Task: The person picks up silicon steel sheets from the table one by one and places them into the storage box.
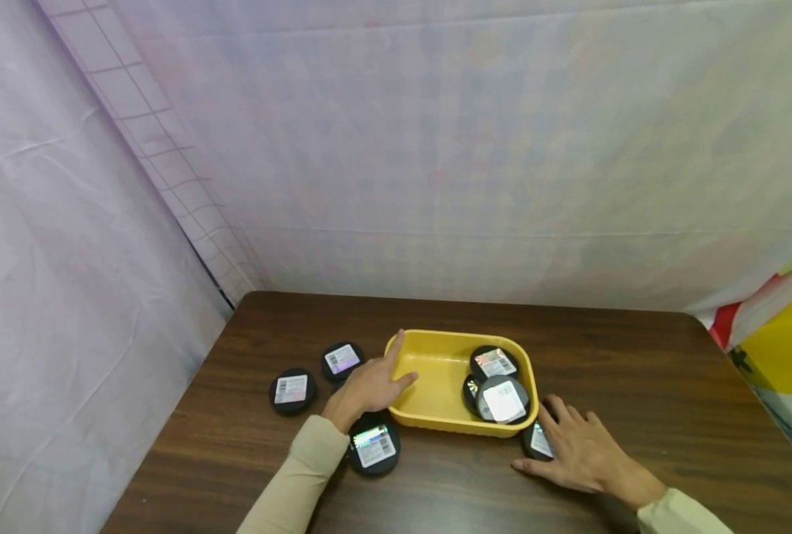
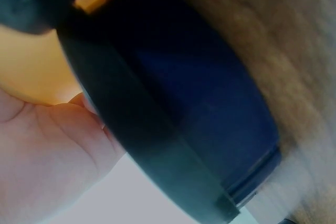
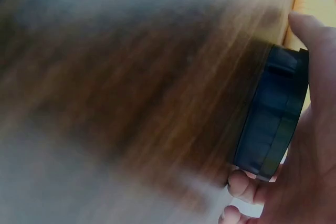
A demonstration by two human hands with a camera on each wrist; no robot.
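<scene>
In the head view, my left hand (image 1: pixel 369 386) lies at the left end of a yellow plastic tray (image 1: pixel 459 426), index finger straight along the rim and thumb over the inside. A dark tub (image 2: pixel 189 98) fills the left wrist view in front of that palm. Beyond the tray's near right corner, my right hand (image 1: pixel 579 449) spreads over a round black tub (image 1: pixel 539 442) with a white label. That same tub (image 3: pixel 270 116) stands between thumb and fingers in the right wrist view. The thumb is apart from it, and a fingertip is right at its lower edge.
Several labelled black tubs (image 1: pixel 493 362) lie piled in the tray's right half. Left of the tray are two more tubs, one farther out (image 1: pixel 292 391) and one closer (image 1: pixel 342 360). Another tub (image 1: pixel 374 445) sits by the left wrist. White cloth (image 1: pixel 436 163) hangs behind the brown table (image 1: pixel 636 363).
</scene>
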